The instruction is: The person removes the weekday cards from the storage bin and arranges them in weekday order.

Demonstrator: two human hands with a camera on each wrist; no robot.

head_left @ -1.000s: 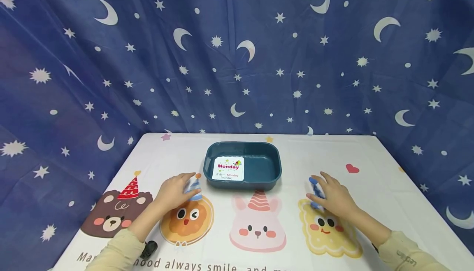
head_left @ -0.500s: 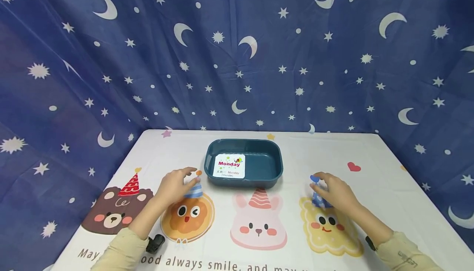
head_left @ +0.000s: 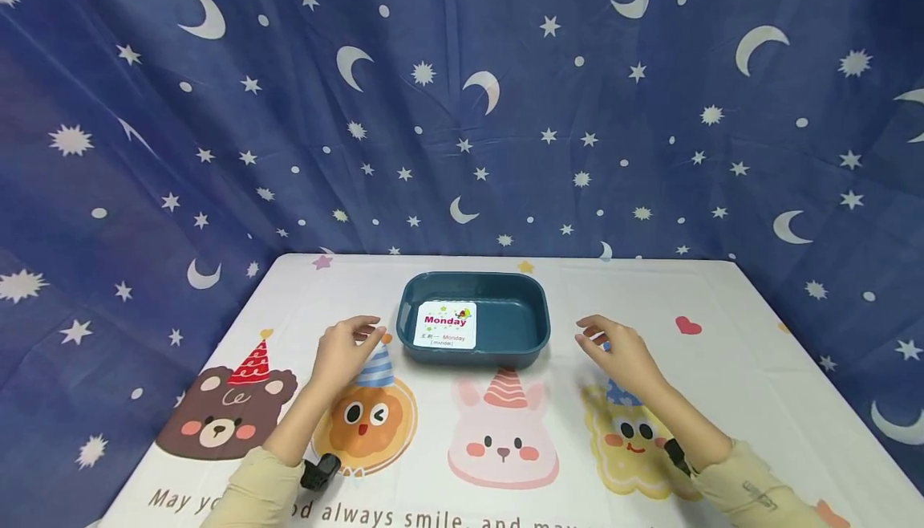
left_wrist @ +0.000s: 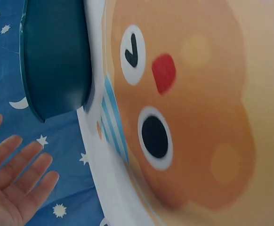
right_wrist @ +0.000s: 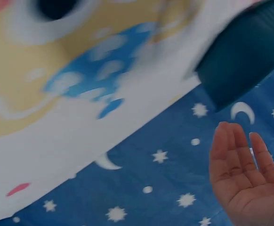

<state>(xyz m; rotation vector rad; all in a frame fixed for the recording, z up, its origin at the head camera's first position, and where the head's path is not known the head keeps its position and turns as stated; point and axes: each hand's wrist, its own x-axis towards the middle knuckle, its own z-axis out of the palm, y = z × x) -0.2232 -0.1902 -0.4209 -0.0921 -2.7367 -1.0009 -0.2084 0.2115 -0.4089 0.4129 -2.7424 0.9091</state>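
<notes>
A dark teal rectangular tray point(head_left: 508, 327) stands at the middle of the table. Inside its left part leans a white card point(head_left: 446, 325) printed "Monday". To the left of the tray is my left hand point(head_left: 342, 355), apart from it, fingers bent forward and nothing held. My right hand point(head_left: 617, 347) hovers to the right of the tray, also holding nothing, thumb and fingers parted. Seen from the left wrist, the fingers point(left_wrist: 26, 172) are spread near the tray wall point(left_wrist: 57, 56). From the right wrist, the fingers point(right_wrist: 236, 155) are extended below the tray's end point(right_wrist: 245, 56).
A white tablecloth point(head_left: 635, 287) with printed cartoon faces and lettering covers the table. Behind and at the sides hangs a blue curtain point(head_left: 426, 191) with white moons and stars. Small black devices point(head_left: 320, 472) show at both wrists.
My right hand has moved left, closer to the tray. My left hand has shifted only slightly. The tray and card have stayed in place.
</notes>
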